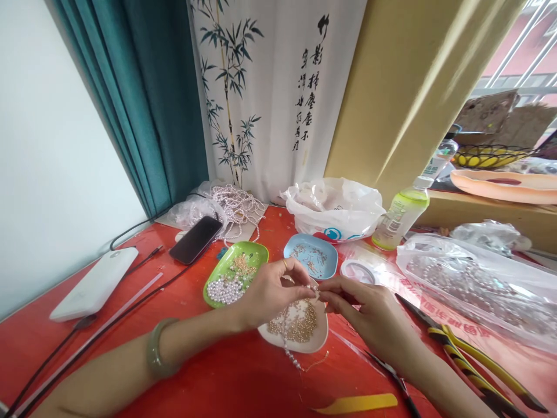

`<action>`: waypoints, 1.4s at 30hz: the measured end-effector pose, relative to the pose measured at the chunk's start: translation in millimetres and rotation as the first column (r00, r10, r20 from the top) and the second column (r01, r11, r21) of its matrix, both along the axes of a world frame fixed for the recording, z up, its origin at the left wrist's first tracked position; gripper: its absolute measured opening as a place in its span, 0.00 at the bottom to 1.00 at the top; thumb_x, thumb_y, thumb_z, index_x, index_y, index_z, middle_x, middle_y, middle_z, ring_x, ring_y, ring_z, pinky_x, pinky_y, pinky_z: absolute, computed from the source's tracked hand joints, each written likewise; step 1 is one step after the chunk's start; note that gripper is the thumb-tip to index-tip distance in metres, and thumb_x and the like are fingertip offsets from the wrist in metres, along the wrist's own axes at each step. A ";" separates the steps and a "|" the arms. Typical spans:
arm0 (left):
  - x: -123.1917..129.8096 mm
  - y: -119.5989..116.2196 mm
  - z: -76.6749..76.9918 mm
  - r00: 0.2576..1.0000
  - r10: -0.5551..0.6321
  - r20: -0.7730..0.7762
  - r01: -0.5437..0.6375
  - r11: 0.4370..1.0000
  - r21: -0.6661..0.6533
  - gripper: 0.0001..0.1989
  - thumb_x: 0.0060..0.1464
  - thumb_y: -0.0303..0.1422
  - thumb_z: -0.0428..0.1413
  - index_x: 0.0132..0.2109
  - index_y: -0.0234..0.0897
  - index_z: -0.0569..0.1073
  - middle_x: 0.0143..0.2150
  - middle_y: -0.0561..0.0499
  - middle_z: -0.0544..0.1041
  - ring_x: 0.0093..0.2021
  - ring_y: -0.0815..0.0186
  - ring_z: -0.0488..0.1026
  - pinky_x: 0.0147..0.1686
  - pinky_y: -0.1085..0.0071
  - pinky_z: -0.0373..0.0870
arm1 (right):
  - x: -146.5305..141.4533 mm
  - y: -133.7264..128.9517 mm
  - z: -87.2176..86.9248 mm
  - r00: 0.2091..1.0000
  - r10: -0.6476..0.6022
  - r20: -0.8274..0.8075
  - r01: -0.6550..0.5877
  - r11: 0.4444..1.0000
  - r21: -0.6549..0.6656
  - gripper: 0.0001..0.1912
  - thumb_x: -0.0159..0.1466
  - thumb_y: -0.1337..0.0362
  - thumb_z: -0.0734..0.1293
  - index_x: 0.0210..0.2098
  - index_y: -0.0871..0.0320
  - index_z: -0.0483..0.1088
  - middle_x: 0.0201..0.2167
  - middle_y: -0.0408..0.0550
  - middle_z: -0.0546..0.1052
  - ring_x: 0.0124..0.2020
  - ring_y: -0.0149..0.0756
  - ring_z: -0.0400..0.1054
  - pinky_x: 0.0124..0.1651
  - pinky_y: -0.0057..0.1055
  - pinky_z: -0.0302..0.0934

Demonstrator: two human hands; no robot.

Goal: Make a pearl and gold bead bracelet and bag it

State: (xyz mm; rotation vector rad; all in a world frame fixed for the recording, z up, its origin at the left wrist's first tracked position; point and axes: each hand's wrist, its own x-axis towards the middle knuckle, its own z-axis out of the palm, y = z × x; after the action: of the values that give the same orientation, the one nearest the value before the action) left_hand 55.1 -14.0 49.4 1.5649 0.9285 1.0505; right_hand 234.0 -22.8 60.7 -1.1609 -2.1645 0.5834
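My left hand point(272, 290), with a ring and a bracelet on its wrist, pinches one end of a strand of pearl beads point(289, 351). Fingertip to fingertip with it, my right hand point(363, 305) is closed on the same end; the small parts between the fingers are too tiny to make out. The strand hangs down over a white dish point(319, 342) of small gold beads point(302, 325). Its lower end, with a thin gold chain point(319, 361), rests on the red table. Left of the hands is a green tray point(213, 270) with white and gold beads.
A blue tray point(333, 261) of small metal parts and a tape roll point(359, 271) lie behind my hands. Pliers point(461, 348) and yellow tweezers point(357, 403) lie at right and front. A phone point(195, 239), power bank point(93, 284), plastic bag point(335, 209) and bottle point(402, 217) stand around.
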 end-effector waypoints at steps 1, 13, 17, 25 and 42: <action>0.1 -0.1 0.1 1.000 -0.006 0.016 0.006 1.000 -0.009 0.11 0.41 0.35 0.59 0.30 0.32 0.69 0.28 0.52 0.71 0.29 0.70 0.69 0.30 0.74 0.66 | 0.2 0.6 -0.7 1.000 -0.001 -0.022 0.000 0.999 -0.038 0.08 0.58 0.64 0.59 0.31 0.57 0.69 0.24 0.43 0.75 0.24 0.29 0.69 0.27 0.25 0.64; -0.3 0.9 -0.1 0.999 -0.032 0.036 0.033 0.999 -0.031 0.10 0.42 0.33 0.58 0.31 0.31 0.70 0.30 0.49 0.72 0.31 0.69 0.69 0.34 0.72 0.66 | 0.2 1.3 1.3 0.993 -0.018 -0.117 0.000 0.989 -0.151 0.06 0.57 0.65 0.61 0.30 0.56 0.70 0.24 0.42 0.75 0.26 0.29 0.69 0.29 0.26 0.64; -0.1 1.4 0.4 0.999 -0.031 0.030 0.032 0.999 -0.031 0.10 0.42 0.34 0.58 0.31 0.31 0.69 0.30 0.50 0.71 0.30 0.70 0.68 0.33 0.73 0.66 | 0.4 1.2 3.6 0.995 -0.023 -0.096 0.009 0.990 -0.139 0.06 0.57 0.66 0.61 0.30 0.56 0.70 0.24 0.42 0.75 0.25 0.28 0.69 0.29 0.25 0.64; -0.8 -0.1 1.3 0.999 -0.053 0.002 0.053 0.997 -0.060 0.09 0.43 0.34 0.57 0.30 0.32 0.69 0.28 0.51 0.70 0.27 0.72 0.67 0.29 0.75 0.64 | 1.0 1.9 7.1 0.996 0.009 -0.085 -0.011 1.000 -0.027 0.05 0.56 0.68 0.61 0.28 0.57 0.69 0.22 0.41 0.74 0.23 0.27 0.67 0.27 0.23 0.62; -2.2 5.4 -0.2 0.988 -0.079 0.136 0.104 0.976 -0.190 0.05 0.40 0.27 0.57 0.29 0.32 0.74 0.26 0.51 0.73 0.26 0.73 0.67 0.28 0.77 0.63 | -2.5 1.6 10.4 0.933 -0.040 -0.357 -0.115 0.908 -0.403 0.05 0.54 0.63 0.65 0.30 0.58 0.69 0.23 0.42 0.74 0.24 0.26 0.68 0.29 0.22 0.65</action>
State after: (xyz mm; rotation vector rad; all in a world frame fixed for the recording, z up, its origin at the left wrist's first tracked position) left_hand 52.9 -8.6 49.2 1.3480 0.8377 0.9518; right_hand 231.5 -21.2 71.1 -1.1169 -1.7949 1.2256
